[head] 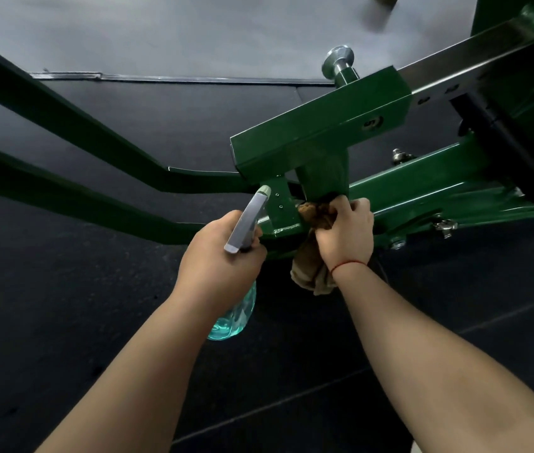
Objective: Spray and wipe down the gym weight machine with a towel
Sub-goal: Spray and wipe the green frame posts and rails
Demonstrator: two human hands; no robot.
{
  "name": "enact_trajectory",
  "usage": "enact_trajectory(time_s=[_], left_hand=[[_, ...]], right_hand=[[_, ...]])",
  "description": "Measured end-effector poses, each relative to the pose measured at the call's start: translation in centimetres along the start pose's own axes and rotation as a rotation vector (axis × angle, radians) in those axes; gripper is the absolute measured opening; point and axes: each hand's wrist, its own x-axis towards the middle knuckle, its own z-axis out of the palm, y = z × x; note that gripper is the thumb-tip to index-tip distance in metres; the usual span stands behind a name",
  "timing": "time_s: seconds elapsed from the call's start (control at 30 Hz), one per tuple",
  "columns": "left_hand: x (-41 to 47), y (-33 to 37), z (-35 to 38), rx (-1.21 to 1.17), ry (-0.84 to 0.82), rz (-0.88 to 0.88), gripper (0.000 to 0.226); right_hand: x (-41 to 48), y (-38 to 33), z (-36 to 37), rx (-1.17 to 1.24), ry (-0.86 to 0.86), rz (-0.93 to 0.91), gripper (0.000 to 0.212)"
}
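Towel (313,214) gripped in right hand (345,238) against green frame (321,132), left hand (221,256) holding spray bottle (236,317)

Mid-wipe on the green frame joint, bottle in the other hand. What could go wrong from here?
1. The right hand presses the towel into a tight joint under the green frame; knuckles might scrape the bracket edges.
2. The towel's loose end hangs below that hand and could snag on the wing bolt nearby.
3. The left hand holds the spray bottle, nozzle close to the joint; an accidental squeeze would likely wet the wiping hand.
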Motion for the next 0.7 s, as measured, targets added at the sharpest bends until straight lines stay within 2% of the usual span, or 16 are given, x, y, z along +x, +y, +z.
enact_trajectory(time_s=[0.1,0.23,0.27,0.33,0.43,0.5,0.57,0.7], left_hand=[[-0.6,0.7,0.3,-0.010,-0.001,-0.001,0.015],[-1.4,1.9,1.3,-0.032,-0.027,-0.005,0.013],[-1.5,2.2,1.6,-0.036,-0.021,-0.003,0.013],[-1.7,2.9,2.1,-0.046,0.010,0.000,0.019],[-2.2,4.0,2.7,-0.058,0.080,0.006,0.021],[-2.6,4.6,3.2,-0.066,0.134,0.017,0.015],[-3.1,5.0,3.7,-0.059,0.164,0.012,0.010],[-3.9,5.7,4.5,-0.008,0.178,-0.004,0.011]], right_hand=[[-0.4,0.8,-0.3,0.166,0.000,0.079,0.032],[-1.1,0.8,-3.0,0.676,0.118,0.391,0.033],[-1.4,0.3,-3.7,0.793,0.199,0.385,0.031],[-1.9,-1.2,-4.9,0.981,0.382,0.233,0.032],[-1.5,-3.2,-4.4,0.965,0.464,-0.055,0.049],[-1.0,-3.5,-3.4,0.901,0.429,-0.148,0.054],[-0.4,-2.1,-2.2,0.867,0.346,-0.110,0.055],[2.5,1.8,-0.8,0.894,0.084,0.337,0.042]])
